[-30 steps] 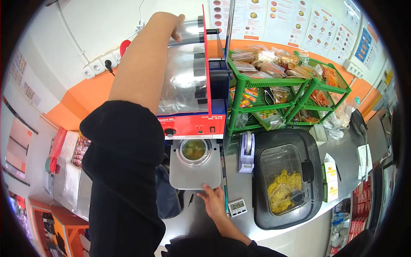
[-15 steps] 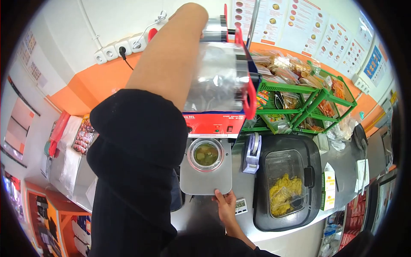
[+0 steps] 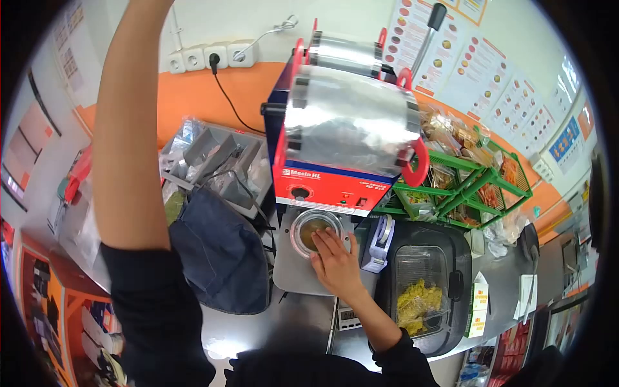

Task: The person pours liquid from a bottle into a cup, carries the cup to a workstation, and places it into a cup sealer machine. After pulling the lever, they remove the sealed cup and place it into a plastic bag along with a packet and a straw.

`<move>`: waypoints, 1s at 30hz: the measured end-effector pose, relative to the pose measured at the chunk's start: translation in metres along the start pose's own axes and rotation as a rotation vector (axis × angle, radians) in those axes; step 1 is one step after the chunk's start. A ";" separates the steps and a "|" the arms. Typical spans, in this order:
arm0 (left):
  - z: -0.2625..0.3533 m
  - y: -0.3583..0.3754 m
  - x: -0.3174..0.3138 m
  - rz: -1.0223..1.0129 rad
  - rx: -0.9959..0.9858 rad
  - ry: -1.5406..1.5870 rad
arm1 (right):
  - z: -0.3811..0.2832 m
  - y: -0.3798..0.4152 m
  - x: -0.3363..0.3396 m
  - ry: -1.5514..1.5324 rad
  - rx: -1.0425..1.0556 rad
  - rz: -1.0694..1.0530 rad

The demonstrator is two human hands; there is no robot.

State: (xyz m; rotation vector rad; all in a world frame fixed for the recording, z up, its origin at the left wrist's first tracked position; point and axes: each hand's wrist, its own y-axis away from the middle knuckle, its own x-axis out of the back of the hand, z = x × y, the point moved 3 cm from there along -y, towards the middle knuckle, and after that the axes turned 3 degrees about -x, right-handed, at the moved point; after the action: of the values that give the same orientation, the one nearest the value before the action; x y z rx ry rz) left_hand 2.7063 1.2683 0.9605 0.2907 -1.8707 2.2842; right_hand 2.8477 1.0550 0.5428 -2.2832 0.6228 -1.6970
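Note:
My right hand (image 3: 338,266) reaches over a round clear cup (image 3: 307,233) with brownish-green contents, its fingers stretched across the cup's top. The cup sits in the round hole of the metal tray (image 3: 291,274), which juts out below the red front of a cup sealer (image 3: 325,187). A wide roll of shiny film (image 3: 351,119) is mounted on top of the sealer. My left forearm (image 3: 132,148) rises along the left side and leaves the picture at the top, so the left hand is hidden.
Left of the sealer are a dark blue cloth (image 3: 222,251) and a grey divided bin (image 3: 219,158). On the right stand a tape dispenser (image 3: 379,242), a black container (image 3: 445,335) with yellow food, and green racks (image 3: 451,174) of packets. A lever (image 3: 429,35) rises behind.
My left arm has swung left and up from the top of the sealer, its hand leaving view. My right hand has moved from the tray's front edge onto the cup. The view has shifted.

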 end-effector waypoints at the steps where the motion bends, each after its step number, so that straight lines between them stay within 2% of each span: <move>1: 0.006 0.027 0.032 -0.110 0.027 0.330 | -0.002 -0.002 0.004 -0.005 -0.010 -0.022; 2: -0.007 0.051 0.032 0.315 -0.020 0.018 | -0.003 -0.002 0.000 -0.004 -0.001 -0.023; 4: 0.005 0.137 0.036 0.428 0.210 0.025 | -0.003 0.000 -0.011 0.025 -0.003 0.005; 6: -0.004 0.231 0.024 0.632 0.367 0.213 | -0.012 -0.005 -0.001 -0.002 -0.030 0.037; 7: -0.003 0.277 0.012 0.565 0.482 0.325 | -0.016 -0.007 0.002 -0.036 -0.071 0.073; 8: -0.002 0.319 -0.001 0.484 0.738 0.341 | -0.016 -0.006 -0.001 -0.036 -0.063 0.077; 9: -0.012 0.371 -0.018 0.448 0.974 0.524 | -0.014 -0.005 -0.005 0.022 -0.036 0.035; 10: -0.020 0.428 -0.042 0.458 1.223 0.840 | -0.014 -0.003 -0.010 0.081 -0.012 -0.011; 11: -0.021 0.481 -0.067 0.366 1.414 1.043 | -0.018 -0.003 -0.008 0.083 -0.002 -0.010; 12: -0.017 0.521 -0.090 0.287 1.621 1.166 | -0.020 -0.005 -0.001 -0.010 -0.094 0.034; 13: -0.012 0.541 -0.110 0.195 1.825 1.291 | -0.021 -0.005 0.005 -0.101 -0.185 0.078; 14: -0.008 0.528 -0.118 0.207 1.814 1.304 | -0.021 -0.003 0.009 -0.168 -0.202 0.136; 16: 0.009 0.512 -0.133 0.084 2.048 1.396 | -0.017 0.005 0.007 -0.241 -0.254 0.204; 17: 0.008 0.510 -0.144 0.086 2.047 1.408 | -0.012 0.010 0.006 -0.326 -0.321 0.276; 19: -0.003 0.515 -0.164 0.168 2.022 1.287 | -0.004 0.016 -0.001 -0.326 -0.322 0.257; 20: -0.010 0.516 -0.171 0.160 2.056 1.491 | -0.001 0.016 -0.002 -0.335 -0.325 0.241; 21: -0.011 0.519 -0.176 0.151 2.060 1.501 | 0.001 0.014 -0.002 -0.325 -0.332 0.242; 24: -0.009 0.501 -0.170 0.053 1.932 1.328 | -0.005 0.005 -0.007 -0.082 -0.157 0.120; 25: -0.007 0.500 -0.170 0.040 1.941 1.332 | -0.007 0.005 -0.007 -0.077 -0.170 0.118; 27: -0.006 0.503 -0.166 -0.016 2.024 1.217 | -0.008 0.007 -0.002 -0.216 -0.263 0.253; 30: -0.001 0.502 -0.161 -0.080 2.012 1.117 | 0.014 0.021 -0.005 -0.198 -0.403 0.300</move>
State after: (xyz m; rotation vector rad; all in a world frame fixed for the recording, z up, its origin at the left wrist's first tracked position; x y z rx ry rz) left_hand 2.7328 1.1696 0.4434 -0.5699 1.0775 2.3133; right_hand 2.8555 1.0382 0.5254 -2.4144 1.2829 -1.2780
